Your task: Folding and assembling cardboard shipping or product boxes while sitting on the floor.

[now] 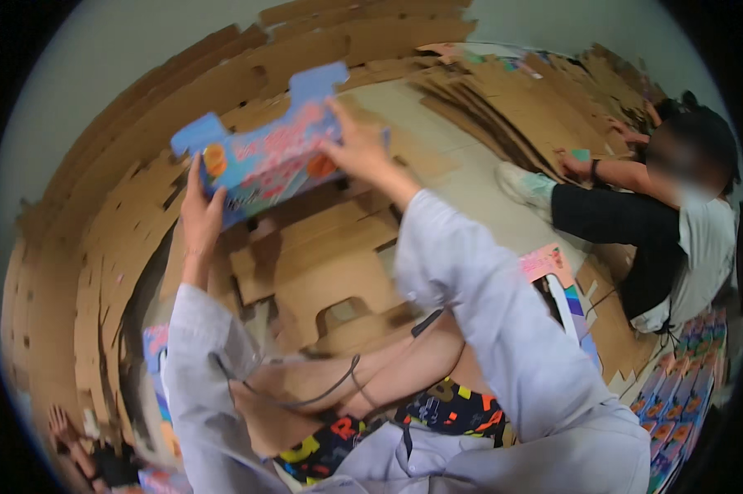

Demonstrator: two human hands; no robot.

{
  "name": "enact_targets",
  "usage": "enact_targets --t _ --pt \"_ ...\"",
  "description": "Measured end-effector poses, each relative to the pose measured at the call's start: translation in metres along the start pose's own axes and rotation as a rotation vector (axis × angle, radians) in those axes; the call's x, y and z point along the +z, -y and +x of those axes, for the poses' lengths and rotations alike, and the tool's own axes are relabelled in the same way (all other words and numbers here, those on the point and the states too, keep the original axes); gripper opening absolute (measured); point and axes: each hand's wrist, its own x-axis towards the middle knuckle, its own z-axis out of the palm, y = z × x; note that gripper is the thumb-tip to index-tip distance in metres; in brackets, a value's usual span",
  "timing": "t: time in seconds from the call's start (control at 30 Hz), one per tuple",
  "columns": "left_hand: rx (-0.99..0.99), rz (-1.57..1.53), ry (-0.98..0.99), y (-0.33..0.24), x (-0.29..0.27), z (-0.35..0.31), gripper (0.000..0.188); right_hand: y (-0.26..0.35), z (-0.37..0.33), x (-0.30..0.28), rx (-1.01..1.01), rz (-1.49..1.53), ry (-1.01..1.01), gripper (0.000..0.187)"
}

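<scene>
Out in front of me I hold up a printed cardboard display box [268,160], light blue with pink and orange artwork and two raised tabs along its top edge. My left hand [201,216] grips its left end, with the thumb on the near face. At the right end, my right hand [362,148] has its fingers and thumb closed on the side. The box tilts upward to the right, above a brown cut cardboard piece [330,263] by my crossed legs. Its far side is hidden.
Stacks of flat brown cardboard [116,272] curve along the left and back; another stack [520,107] lies far right. A seated person [635,210] reaches there. Printed pieces [676,395] are stacked lower right. Another person's hand [63,428] shows lower left. A dark cable [306,402] crosses my legs.
</scene>
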Motion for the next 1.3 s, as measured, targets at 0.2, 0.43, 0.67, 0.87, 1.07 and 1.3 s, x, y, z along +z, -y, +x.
enact_targets --t 0.2,0.43,0.67,0.87,1.07,1.3 --pt "0.014 0.214 -0.095 -0.025 -0.013 -0.041 0.055 0.018 -0.036 -0.043 0.027 0.203 0.03 0.071" --pt "-0.331 0.688 0.354 0.021 0.068 -0.158 0.057 0.001 -0.164 0.024 0.177 -0.424 0.445 0.066" --pt "-0.289 0.762 0.204 0.068 0.106 -0.169 0.062 -0.015 -0.186 0.071 0.108 -0.414 0.188 0.062" --pt "-0.327 0.76 0.262 0.091 0.113 -0.153 0.064 -0.018 -0.177 0.095 0.12 -0.438 0.112 0.057" --pt "-0.265 0.712 0.219 0.101 0.107 -0.149 0.059 -0.018 -0.173 0.1 0.162 -0.435 0.116 0.055" --pt "-0.309 0.68 0.214 0.084 0.101 -0.176 0.06 -0.015 -0.183 0.092 0.182 -0.39 0.106 0.054"
